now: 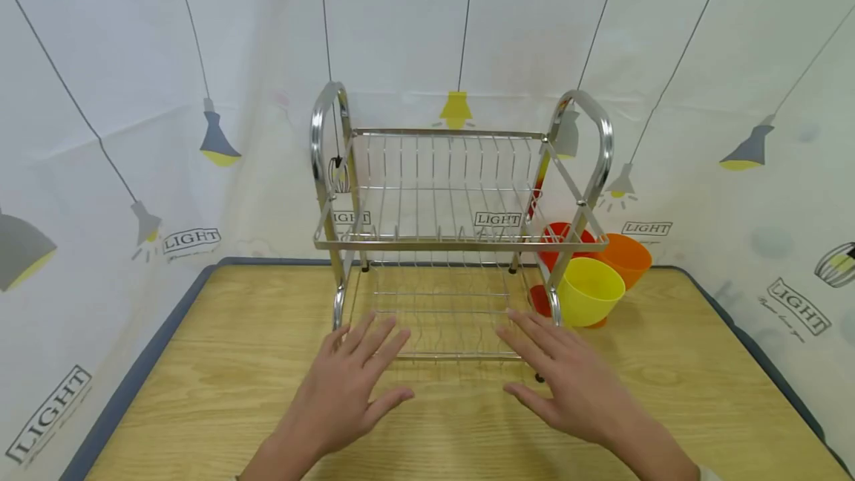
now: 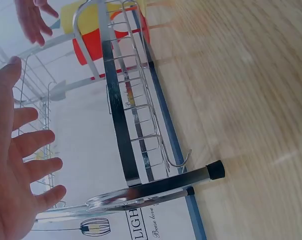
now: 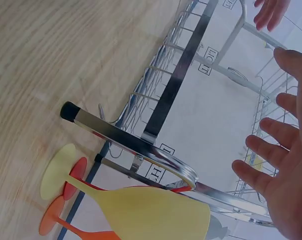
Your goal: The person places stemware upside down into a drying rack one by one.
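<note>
1. One left hand (image 1: 347, 384) is in the lower frame of the head view, left of centre, released, its fingers spread and thumb pointing inward.
2. One right hand (image 1: 571, 381) mirrors it right of centre, likewise released, fingers straight and parted.
3. Just beyond the fingertips, mid-frame, a two-tier metal rack (image 1: 461, 246) stands upright; its curved side frames rise left and right, and the fingertips overlap its lower tier in the head view.
4. Right of the rack, at centre right, a yellow goblet (image 1: 588, 295) stands near an orange goblet (image 1: 631, 254) and a red goblet (image 1: 557, 230), the red one partly hidden by the rack.
5. Beneath everything, a wood-grain table (image 1: 200, 392) fills the lower frame.
6. Across the upper frame hangs a pale backdrop (image 1: 401, 21) printed with lamps and "LIGHT".
</note>
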Demonstrator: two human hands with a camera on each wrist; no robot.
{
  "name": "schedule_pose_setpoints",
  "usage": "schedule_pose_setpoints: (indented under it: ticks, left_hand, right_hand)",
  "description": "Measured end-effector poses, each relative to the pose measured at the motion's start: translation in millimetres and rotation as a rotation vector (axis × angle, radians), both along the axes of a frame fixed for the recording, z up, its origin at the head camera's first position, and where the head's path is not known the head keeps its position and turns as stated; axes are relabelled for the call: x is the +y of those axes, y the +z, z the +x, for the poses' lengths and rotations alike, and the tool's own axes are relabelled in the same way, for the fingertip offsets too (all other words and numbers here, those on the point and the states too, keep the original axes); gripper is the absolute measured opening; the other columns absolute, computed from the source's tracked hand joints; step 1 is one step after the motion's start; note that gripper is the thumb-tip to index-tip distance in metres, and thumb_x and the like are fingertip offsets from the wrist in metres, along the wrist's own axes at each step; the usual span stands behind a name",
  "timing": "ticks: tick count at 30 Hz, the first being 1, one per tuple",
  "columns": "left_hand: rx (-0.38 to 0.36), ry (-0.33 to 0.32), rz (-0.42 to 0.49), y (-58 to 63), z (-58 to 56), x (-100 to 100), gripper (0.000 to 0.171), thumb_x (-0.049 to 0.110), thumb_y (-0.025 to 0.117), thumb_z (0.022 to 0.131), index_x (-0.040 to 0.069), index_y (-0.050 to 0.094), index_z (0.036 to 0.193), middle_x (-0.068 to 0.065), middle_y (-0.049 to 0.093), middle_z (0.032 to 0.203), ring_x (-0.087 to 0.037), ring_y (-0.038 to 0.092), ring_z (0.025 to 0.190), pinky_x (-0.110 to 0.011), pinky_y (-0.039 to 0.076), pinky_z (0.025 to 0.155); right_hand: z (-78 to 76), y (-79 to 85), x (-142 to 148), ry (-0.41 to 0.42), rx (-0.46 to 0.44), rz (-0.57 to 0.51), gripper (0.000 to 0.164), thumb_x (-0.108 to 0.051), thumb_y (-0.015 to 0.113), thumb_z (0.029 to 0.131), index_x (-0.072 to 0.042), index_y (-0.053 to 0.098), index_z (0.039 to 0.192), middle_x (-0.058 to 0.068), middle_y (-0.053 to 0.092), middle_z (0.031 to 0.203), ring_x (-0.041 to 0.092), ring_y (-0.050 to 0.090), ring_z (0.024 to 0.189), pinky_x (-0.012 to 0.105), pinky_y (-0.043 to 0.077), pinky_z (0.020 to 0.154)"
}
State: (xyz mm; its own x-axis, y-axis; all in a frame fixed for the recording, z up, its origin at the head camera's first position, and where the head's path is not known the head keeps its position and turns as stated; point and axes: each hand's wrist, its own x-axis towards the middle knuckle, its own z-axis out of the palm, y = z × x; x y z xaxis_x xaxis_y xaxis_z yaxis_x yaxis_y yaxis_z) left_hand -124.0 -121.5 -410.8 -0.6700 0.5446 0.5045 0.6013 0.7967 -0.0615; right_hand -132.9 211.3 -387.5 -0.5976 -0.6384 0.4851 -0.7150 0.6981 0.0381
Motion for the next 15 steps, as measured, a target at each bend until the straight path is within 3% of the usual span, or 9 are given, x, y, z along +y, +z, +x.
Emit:
schedule_pose_setpoints:
  ticks: [9,15]
  left_hand:
    - [0.129,-0.003,0.130,5.5,-4.7,-2,0.068,0.061,0.029,0.100,0.013,0.050,0.142,-0.009,0.053,0.141,-0.034,0.052,0.127,-0.057,0.047,0.093]
    - [0.151,0.018,0.203,8.7,-9.6,-2,0.066,0.059,0.032,0.100,0.009,0.052,0.140,-0.013,0.056,0.138,-0.034,0.054,0.125,-0.056,0.048,0.093]
  right_hand:
    - [-3.2,8.1,4,-0.059,0.055,-0.070,0.065,-0.061,0.038,0.097,-0.016,0.051,0.142,0.008,0.046,0.149,0.036,0.052,0.127,0.052,0.048,0.098]
    - [-4.2,13.0,8,-0.110,0.071,-0.133,0.067,-0.062,0.038,0.097,-0.012,0.055,0.139,0.009,0.048,0.147,0.034,0.050,0.129,0.049,0.046,0.102]
